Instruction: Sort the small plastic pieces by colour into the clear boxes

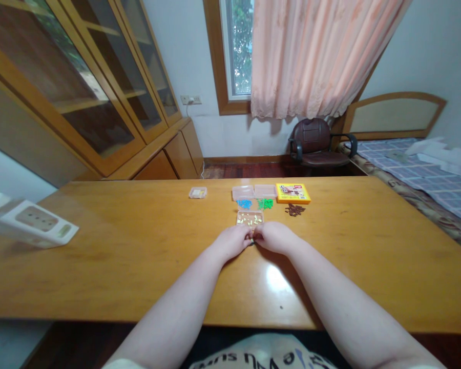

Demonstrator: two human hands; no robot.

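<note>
My left hand (236, 241) and my right hand (273, 237) meet over the middle of the table, fingers bent and closed together. Between the fingertips is something small with a dark part, too small to name. Just beyond the hands lies a shallow clear plastic box (238, 217) with several pale yellowish pieces in it. Behind it are a pile of small blue pieces (245, 204) and a pile of small green pieces (266, 204). Dark brown pieces (295, 209) lie loose to the right.
Two clear trays (243, 192) and a yellow box (293, 193) stand along the far edge of the wooden table (138, 256). A small clear case (197, 192) is left of them. A white appliance (42, 223) stands at far left. Beyond is a chair (313, 138).
</note>
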